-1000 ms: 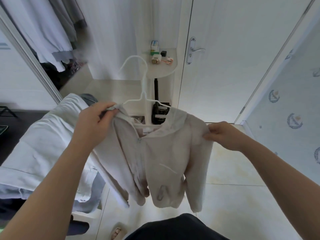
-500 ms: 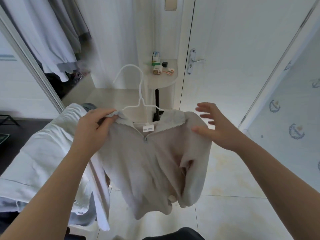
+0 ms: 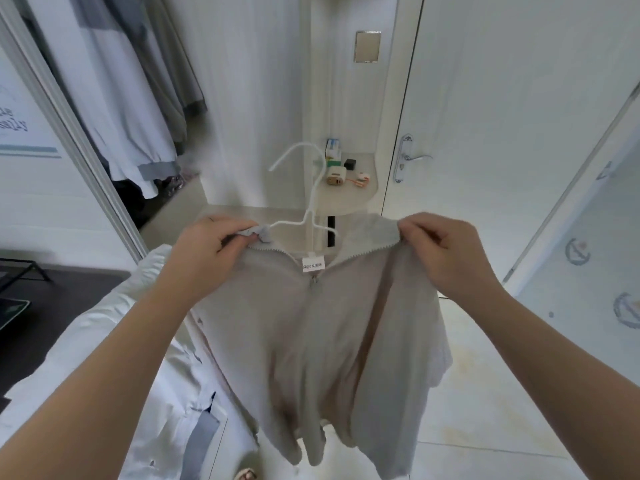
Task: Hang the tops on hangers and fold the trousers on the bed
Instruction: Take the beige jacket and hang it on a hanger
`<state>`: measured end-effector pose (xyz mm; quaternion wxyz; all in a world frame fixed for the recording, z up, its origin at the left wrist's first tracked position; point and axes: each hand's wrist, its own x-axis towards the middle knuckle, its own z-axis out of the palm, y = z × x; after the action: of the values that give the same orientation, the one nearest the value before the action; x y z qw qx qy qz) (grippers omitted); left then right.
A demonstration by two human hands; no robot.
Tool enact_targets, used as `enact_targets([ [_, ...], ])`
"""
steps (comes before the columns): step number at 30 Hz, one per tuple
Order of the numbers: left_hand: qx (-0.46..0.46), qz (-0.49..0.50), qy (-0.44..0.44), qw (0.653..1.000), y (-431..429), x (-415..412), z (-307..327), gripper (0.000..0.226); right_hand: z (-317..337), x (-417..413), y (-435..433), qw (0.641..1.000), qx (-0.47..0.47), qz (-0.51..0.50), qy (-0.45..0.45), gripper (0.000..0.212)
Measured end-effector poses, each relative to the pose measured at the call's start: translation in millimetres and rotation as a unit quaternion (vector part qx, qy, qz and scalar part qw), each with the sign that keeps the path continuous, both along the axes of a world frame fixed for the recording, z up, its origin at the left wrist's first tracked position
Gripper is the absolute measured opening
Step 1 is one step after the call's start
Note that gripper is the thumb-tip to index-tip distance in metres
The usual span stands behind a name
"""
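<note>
Right hand [image 3: 446, 252] now at edge of top [image 3: 304, 341]

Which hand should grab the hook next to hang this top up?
Likely the left hand: it pinches the top beside the hanger's arm, nearer the hook than the right hand, and hanging clothes are that side.
</note>
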<state>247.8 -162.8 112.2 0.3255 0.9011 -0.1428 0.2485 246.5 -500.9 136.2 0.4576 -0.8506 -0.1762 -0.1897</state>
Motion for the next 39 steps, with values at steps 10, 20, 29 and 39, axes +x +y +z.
enact_targets([
  [10, -0.074, -0.064, -0.093, 0.991, 55.1, 98.5, 64.7, 0.015, 39.0, 59.5, 52.9, 0.994, -0.086, -0.039, -0.051, 0.035],
  [20, -0.049, -0.124, -0.084, 0.987, 114.3, 222.0, 146.9, 0.019, 118.8, 136.3, 133.0, 0.990, -0.012, 0.091, 0.103, 0.033],
  [29, -0.069, -0.093, -0.095, 0.989, 140.1, 307.8, 227.9, 0.039, 213.8, 216.7, 211.3, 0.984, 0.152, 0.010, 0.092, 0.017],
  [39, -0.154, -0.120, -0.135, 0.971, 151.0, 342.1, 284.5, 0.019, 334.3, 341.8, 297.0, 0.983, 0.180, -0.036, 0.019, 0.027],
])
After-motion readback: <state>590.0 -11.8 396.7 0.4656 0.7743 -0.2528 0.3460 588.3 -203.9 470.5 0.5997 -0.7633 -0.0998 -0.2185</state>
